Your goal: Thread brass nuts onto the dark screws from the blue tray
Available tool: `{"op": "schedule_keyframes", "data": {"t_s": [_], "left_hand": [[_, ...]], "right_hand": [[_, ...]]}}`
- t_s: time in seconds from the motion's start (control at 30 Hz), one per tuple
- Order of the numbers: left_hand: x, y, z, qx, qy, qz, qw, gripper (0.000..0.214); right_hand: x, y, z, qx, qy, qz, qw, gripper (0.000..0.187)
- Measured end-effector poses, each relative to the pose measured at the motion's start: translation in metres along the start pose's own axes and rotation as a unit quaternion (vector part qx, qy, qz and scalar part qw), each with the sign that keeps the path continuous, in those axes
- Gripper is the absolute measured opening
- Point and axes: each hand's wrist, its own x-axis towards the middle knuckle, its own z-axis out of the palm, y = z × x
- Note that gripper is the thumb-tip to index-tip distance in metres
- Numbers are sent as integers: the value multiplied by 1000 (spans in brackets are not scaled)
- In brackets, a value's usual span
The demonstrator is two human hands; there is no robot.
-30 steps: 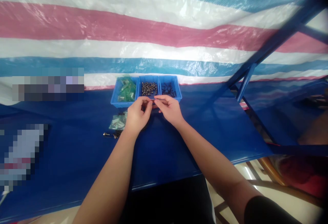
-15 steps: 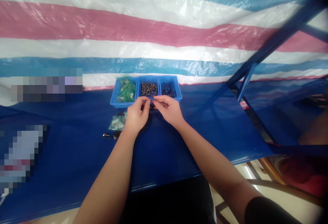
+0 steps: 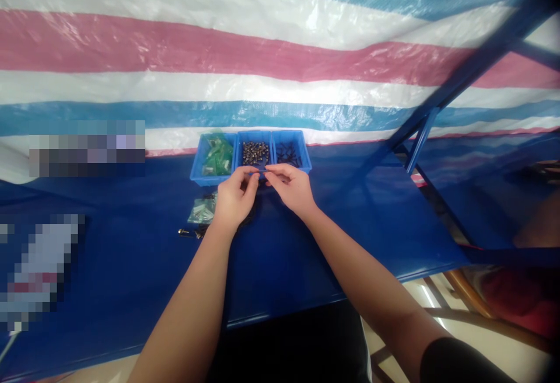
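Note:
My left hand (image 3: 238,191) and my right hand (image 3: 289,187) meet fingertip to fingertip in front of three blue bins, each closed in a pinch. What they pinch is too small and too covered by the fingers to name. Just beyond them, the middle bin (image 3: 238,148) holds many small brassy metal parts (image 3: 256,153). In the right bin (image 3: 307,161) lie small black parts (image 3: 286,154); the left bin (image 3: 195,170) contains green plastic bags (image 3: 219,155). Beside my left wrist are a clear bag of pale pieces (image 3: 202,211) and a dark cable with a gold-coloured connector (image 3: 182,233).
The bins stand on a blue table (image 3: 280,266) against a striped plastic sheet (image 3: 262,56). A blue metal frame (image 3: 455,79) rises on the right. Blurred-out items lie at the left. A wooden chair (image 3: 470,292) stands beyond the table's front right edge.
The gap between my two hands' fingertips has widened slightly, my right hand shifting a little to the right. The camera view has shifted slightly; the bins and bags stay in place.

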Motion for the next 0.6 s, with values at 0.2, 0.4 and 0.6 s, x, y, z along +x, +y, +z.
{"op": "schedule_keyframes", "data": {"t_s": [0.2, 0.4, 0.6], "left_hand": [[0, 1, 1, 8, 10, -1, 1000, 23], [0, -4, 3, 6, -3, -4, 1000, 23], [-1, -4, 4, 8, -4, -9, 1000, 26]], "right_hand": [[-1, -1, 1, -7, -9, 21, 1000, 24], [-2, 1, 2, -22, -5, -5, 1000, 26], [-2, 0, 3, -37, 0, -24, 999, 19]]}}
